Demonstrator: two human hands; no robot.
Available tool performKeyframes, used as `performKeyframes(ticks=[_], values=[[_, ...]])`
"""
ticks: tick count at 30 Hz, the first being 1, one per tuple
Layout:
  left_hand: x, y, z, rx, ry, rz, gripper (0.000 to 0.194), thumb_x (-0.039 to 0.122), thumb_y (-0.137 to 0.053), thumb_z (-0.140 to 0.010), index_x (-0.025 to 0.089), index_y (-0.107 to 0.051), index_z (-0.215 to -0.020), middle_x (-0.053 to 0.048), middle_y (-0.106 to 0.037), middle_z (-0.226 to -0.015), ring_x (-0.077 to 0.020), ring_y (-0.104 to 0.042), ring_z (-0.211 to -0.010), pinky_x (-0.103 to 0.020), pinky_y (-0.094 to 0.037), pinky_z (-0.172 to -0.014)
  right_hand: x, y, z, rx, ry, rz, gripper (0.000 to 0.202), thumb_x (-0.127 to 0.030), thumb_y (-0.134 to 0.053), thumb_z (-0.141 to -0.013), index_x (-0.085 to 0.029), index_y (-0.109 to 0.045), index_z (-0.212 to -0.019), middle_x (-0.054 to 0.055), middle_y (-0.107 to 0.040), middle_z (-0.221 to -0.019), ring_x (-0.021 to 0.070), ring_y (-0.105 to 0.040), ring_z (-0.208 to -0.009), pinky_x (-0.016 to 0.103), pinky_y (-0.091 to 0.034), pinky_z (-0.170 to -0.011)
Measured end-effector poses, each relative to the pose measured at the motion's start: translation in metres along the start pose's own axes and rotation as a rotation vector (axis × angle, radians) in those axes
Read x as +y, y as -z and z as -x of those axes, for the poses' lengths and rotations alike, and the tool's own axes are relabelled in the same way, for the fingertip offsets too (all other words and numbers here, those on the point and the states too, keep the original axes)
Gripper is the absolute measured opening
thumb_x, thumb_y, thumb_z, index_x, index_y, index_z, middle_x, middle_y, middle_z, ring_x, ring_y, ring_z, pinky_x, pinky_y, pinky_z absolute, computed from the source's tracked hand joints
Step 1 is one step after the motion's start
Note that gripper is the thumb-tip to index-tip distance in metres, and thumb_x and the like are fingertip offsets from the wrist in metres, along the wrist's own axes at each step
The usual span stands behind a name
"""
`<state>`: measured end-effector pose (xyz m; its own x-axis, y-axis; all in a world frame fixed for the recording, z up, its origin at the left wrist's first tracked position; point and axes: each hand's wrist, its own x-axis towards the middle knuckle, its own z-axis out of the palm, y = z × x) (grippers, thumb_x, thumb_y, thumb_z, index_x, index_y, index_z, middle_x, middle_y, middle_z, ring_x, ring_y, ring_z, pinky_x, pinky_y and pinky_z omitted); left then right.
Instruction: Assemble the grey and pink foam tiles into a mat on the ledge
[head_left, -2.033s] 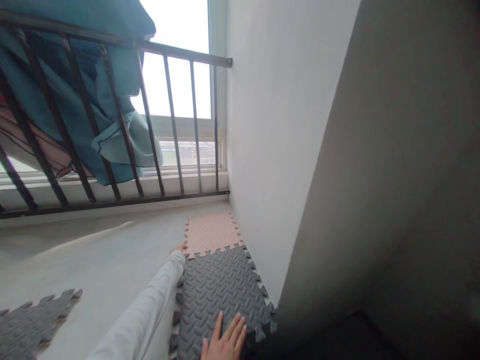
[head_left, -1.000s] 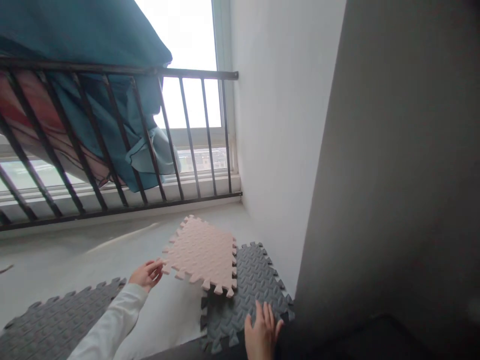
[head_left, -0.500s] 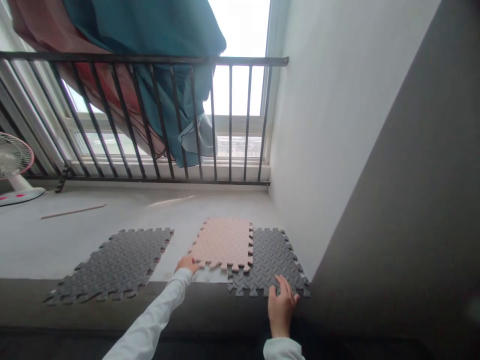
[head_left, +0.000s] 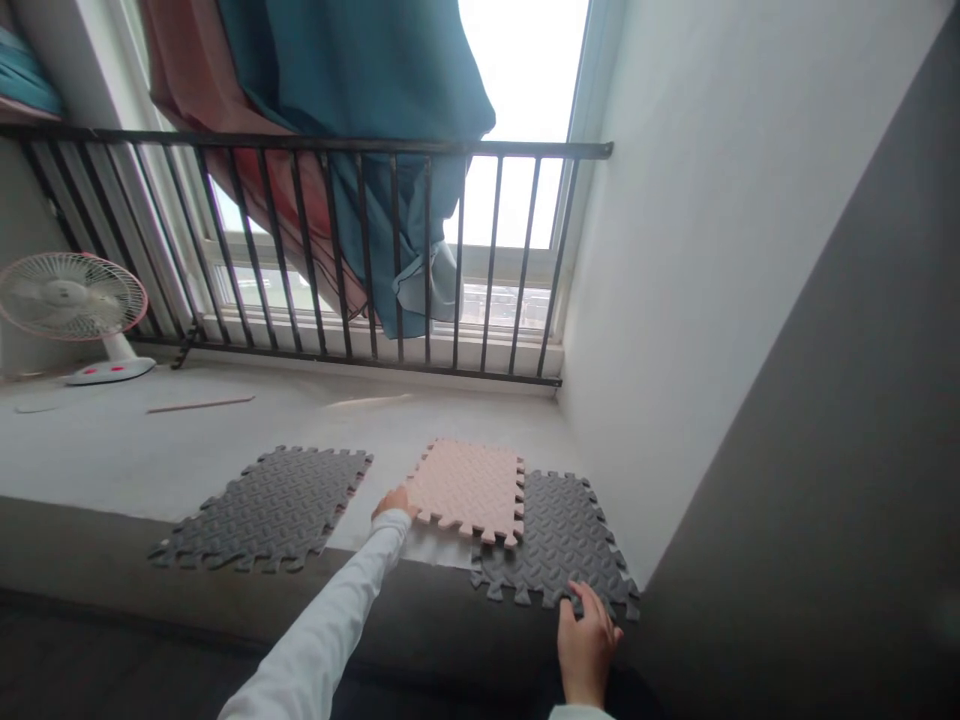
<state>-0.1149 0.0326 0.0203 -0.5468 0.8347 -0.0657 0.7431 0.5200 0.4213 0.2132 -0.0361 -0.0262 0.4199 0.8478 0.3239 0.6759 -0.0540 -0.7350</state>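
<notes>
A pink foam tile (head_left: 469, 488) with toothed edges lies on the white ledge, its right side overlapping a dark grey foam tile (head_left: 562, 535). My left hand (head_left: 393, 502) grips the pink tile's front left corner; the fingertips are partly hidden. At the front edge of the right grey tile is my right hand (head_left: 587, 635), its fingers apart and curved over the edge, holding nothing. Another grey tile (head_left: 274, 508) lies to the left, separated from the pink one by a strip of ledge. Both grey tiles stick out past the ledge's front edge.
Behind the ledge (head_left: 150, 455) runs a black metal railing (head_left: 360, 365), with a blue and pink curtain (head_left: 360, 75) at the window. A white fan (head_left: 116, 350) stands at the far left. A thin brown strip (head_left: 201, 405) lies near it. A white wall (head_left: 675, 230) rises at the right.
The view has swung left, bringing more of the fan into sight. Both hands keep about the same places at the tiles.
</notes>
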Motion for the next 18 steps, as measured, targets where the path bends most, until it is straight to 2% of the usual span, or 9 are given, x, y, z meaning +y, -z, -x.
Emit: performKeyframes(ticks=[3,5,7,9,11,14,16,18], values=[[0.004,0.025,-0.011,0.094,-0.015,-0.005,0.024,0.034,-0.06,-0.062,0.018,-0.059,-0.08,-0.011,-0.063,-0.093,-0.0214,-0.059,-0.087,-0.028,-0.042,-0.073,0.001,-0.001,-0.001,-0.017,0.002,0.007,0.038,-0.036,-0.035,-0.062,-0.017,-0.062,-0.081,0.016,-0.062,-0.104,0.0312,-0.052,-0.101,0.05,-0.03,-0.089],[0.001,0.048,-0.019,0.176,-0.019,-0.001,0.018,0.035,-0.053,-0.066,0.018,-0.056,-0.073,-0.008,-0.062,-0.09,-0.0186,-0.057,-0.086,-0.026,-0.041,-0.075,0.001,-0.001,-0.001,-0.026,0.004,0.008,0.038,-0.037,-0.035,-0.062,-0.018,-0.062,-0.08,0.016,-0.063,-0.103,0.0311,-0.053,-0.1,0.05,-0.032,-0.088],[-0.01,0.077,-0.028,0.278,-0.033,0.0,0.016,0.035,-0.05,-0.067,0.019,-0.051,-0.067,-0.007,-0.06,-0.087,-0.0177,-0.056,-0.085,-0.025,-0.04,-0.077,0.001,-0.001,-0.002,-0.029,-0.004,0.003,0.038,-0.037,-0.035,-0.061,-0.018,-0.062,-0.079,0.016,-0.063,-0.103,0.031,-0.053,-0.1,0.049,-0.032,-0.088],[-0.029,0.109,-0.035,0.426,-0.078,0.004,0.017,0.035,-0.05,-0.065,0.021,-0.045,-0.06,-0.005,-0.058,-0.079,-0.0172,-0.054,-0.081,-0.025,-0.04,-0.076,0.001,-0.001,-0.003,-0.035,-0.022,-0.004,0.038,-0.038,-0.035,-0.061,-0.018,-0.062,-0.078,0.016,-0.062,-0.104,0.0314,-0.052,-0.101,0.05,-0.031,-0.088],[-0.055,0.14,-0.039,0.612,-0.116,0.025,0.02,0.035,-0.051,-0.062,0.022,-0.038,-0.054,-0.002,-0.054,-0.069,-0.0162,-0.052,-0.075,-0.025,-0.041,-0.073,0.002,-0.002,-0.003,-0.048,-0.039,-0.008,0.039,-0.039,-0.035,-0.06,-0.018,-0.063,-0.078,0.016,-0.062,-0.104,0.0317,-0.052,-0.101,0.051,-0.031,-0.089],[-0.106,0.178,-0.037,0.848,-0.053,0.113,0.022,0.033,-0.053,-0.059,0.022,-0.035,-0.052,0.0,-0.049,-0.064,-0.0144,-0.05,-0.071,-0.023,-0.041,-0.073,0.002,-0.003,-0.004,-0.058,-0.068,-0.003,0.038,-0.038,-0.036,-0.06,-0.019,-0.062,-0.078,0.015,-0.063,-0.104,0.0312,-0.052,-0.101,0.051,-0.03,-0.091],[-0.146,0.192,-0.03,0.925,0.043,0.164,0.023,0.033,-0.055,-0.058,0.021,-0.036,-0.053,0.001,-0.047,-0.065,-0.0133,-0.048,-0.071,-0.023,-0.041,-0.072,0.002,-0.005,-0.004,-0.063,-0.081,-0.003,0.037,-0.038,-0.036,-0.06,-0.019,-0.062,-0.078,0.014,-0.063,-0.103,0.0312,-0.052,-0.101,0.051,-0.03,-0.09],[-0.19,0.196,-0.018,0.913,0.209,0.195,0.022,0.031,-0.058,-0.057,0.02,-0.04,-0.054,0.002,-0.044,-0.064,-0.0123,-0.047,-0.067,-0.024,-0.041,-0.068,0.001,-0.007,-0.004,-0.074,-0.074,-0.011,0.037,-0.038,-0.036,-0.059,-0.019,-0.062,-0.078,0.014,-0.063,-0.103,0.0313,-0.052,-0.101,0.05,-0.031,-0.09]])
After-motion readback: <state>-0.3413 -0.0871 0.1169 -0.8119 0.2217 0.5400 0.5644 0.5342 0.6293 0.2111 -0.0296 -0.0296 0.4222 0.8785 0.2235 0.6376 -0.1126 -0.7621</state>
